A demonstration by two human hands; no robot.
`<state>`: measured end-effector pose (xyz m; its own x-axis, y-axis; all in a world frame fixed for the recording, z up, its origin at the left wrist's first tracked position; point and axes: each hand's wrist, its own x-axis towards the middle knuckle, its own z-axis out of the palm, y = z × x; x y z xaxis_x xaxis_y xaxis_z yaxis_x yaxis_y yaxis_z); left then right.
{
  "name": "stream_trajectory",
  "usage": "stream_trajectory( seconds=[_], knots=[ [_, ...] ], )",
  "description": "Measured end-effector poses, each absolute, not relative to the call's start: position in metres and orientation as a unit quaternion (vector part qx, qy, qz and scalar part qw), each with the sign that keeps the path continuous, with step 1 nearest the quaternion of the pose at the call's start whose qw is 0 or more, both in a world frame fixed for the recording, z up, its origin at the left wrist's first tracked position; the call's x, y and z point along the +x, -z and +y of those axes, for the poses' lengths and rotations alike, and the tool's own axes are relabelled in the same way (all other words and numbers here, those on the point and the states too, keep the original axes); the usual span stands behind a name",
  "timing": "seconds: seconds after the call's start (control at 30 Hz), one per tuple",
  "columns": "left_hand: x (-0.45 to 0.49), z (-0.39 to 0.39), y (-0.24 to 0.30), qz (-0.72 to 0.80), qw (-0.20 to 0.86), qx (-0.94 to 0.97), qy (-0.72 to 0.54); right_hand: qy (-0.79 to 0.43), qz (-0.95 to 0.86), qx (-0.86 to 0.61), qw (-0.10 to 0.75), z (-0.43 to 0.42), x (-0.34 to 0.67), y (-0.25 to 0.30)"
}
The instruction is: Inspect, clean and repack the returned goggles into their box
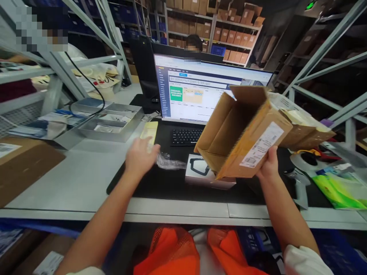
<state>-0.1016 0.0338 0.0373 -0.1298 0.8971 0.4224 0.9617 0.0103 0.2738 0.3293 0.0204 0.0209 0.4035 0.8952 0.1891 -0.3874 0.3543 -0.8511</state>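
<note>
My right hand (268, 164) grips an open, empty-looking cardboard box (255, 141) from its lower right side. The box is tilted above the desk, its opening turned up and to the left, with a white printed label on its side. Partly beneath it lies a white box (197, 177) with a dark picture printed on top. My left hand (141, 156) is over the lower end of a yellow paper slip (150, 131), thumb apart from the fingers; whether it touches the slip I cannot tell. Crumpled clear plastic (170, 163) lies just right of that hand.
A monitor (183, 91) and a black keyboard (186, 136) stand behind. Grey trays (110, 118) and a brown carton (25, 164) are on the left. A scanner (299, 185), a tape roll (305, 159) and a green packet (334, 189) lie right. Other people are in the background.
</note>
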Motion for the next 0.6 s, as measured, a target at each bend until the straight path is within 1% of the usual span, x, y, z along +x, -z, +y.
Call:
stream_trajectory(
  seconds=[0.03,0.1,0.2,0.27,0.33,0.4,0.5,0.57,0.6],
  knots=[
    [-0.097,0.028,-0.028,-0.718,0.029,-0.673,0.177,-0.436,-0.337,-0.370,0.747,0.022,0.322,-0.019],
    [-0.093,0.017,-0.007,-0.724,-0.020,-0.682,0.101,-0.464,-0.340,-0.365,0.732,0.025,0.312,-0.016],
    [-0.097,0.004,0.019,-0.722,-0.064,-0.686,0.066,-0.499,-0.355,-0.369,0.699,0.028,0.306,-0.017],
    [-0.105,0.001,0.024,-0.709,-0.085,-0.697,0.072,-0.508,-0.363,-0.372,0.687,0.029,0.302,-0.018],
    [-0.113,0.003,0.015,-0.692,-0.090,-0.708,0.106,-0.519,-0.365,-0.373,0.676,0.029,0.295,-0.021],
    [-0.117,0.007,-0.009,-0.694,-0.064,-0.700,0.159,-0.549,-0.361,-0.373,0.655,0.031,0.284,-0.025],
    [-0.103,0.008,-0.064,-0.695,0.037,-0.656,0.292,-0.603,-0.360,-0.355,0.617,0.033,0.261,-0.032],
    [-0.081,0.003,-0.099,-0.622,0.093,-0.652,0.424,-0.619,-0.375,-0.330,0.606,0.034,0.244,-0.036],
    [-0.067,0.000,-0.112,-0.581,0.083,-0.673,0.450,-0.621,-0.386,-0.317,0.605,0.034,0.236,-0.038]
  ],
)
